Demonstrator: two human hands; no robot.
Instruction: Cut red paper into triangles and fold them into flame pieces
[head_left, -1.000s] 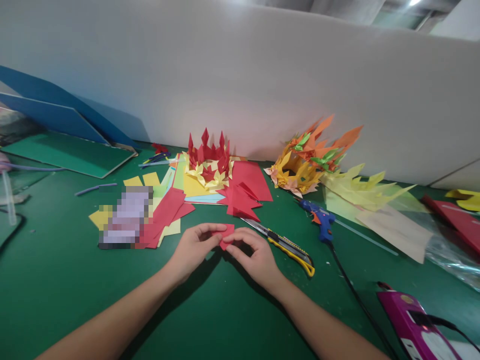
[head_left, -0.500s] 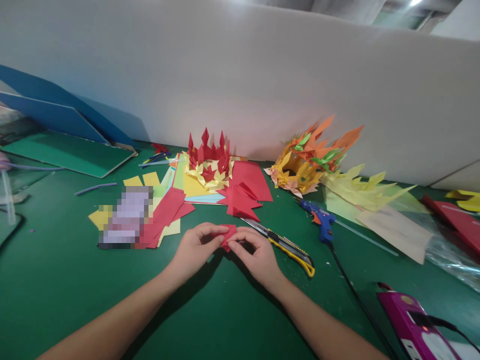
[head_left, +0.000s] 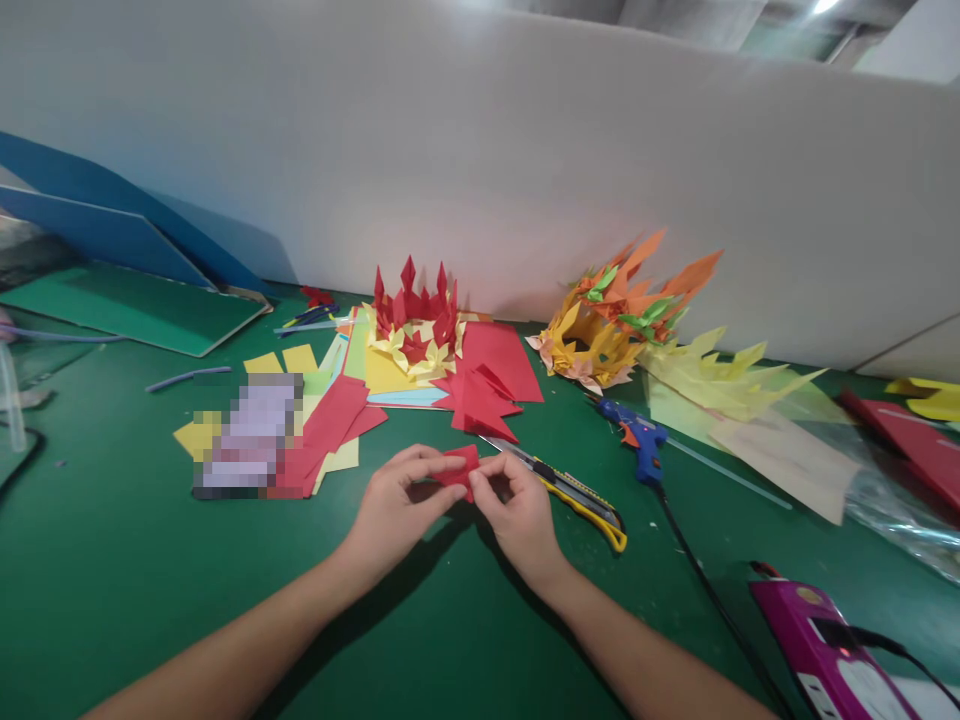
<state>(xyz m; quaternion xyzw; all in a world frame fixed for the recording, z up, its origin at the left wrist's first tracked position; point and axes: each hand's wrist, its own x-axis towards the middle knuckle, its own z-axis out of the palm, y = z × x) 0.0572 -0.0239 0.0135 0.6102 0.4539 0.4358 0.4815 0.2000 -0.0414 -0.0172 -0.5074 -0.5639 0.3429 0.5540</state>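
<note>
A small folded piece of red paper is held over the green table between my two hands. My left hand pinches its left part between thumb and fingers. On the other side, my right hand grips the right edge with thumb and fingertips, which partly cover the paper. A yellow-handled utility knife lies just beyond my right hand, its blade pointing to the back left. Behind the held piece are several red paper pieces with pointed ends.
At the back stand a red-and-yellow paper crown and an orange one. To the right lie a blue glue gun, a pale yellow paper strip and a magenta power strip. A blurred phone-like object lies on the left among paper sheets.
The red paper has shifted slightly to the right and turned, and more of it shows between my hands. The fingers of my left hand have opened out a little around it.
</note>
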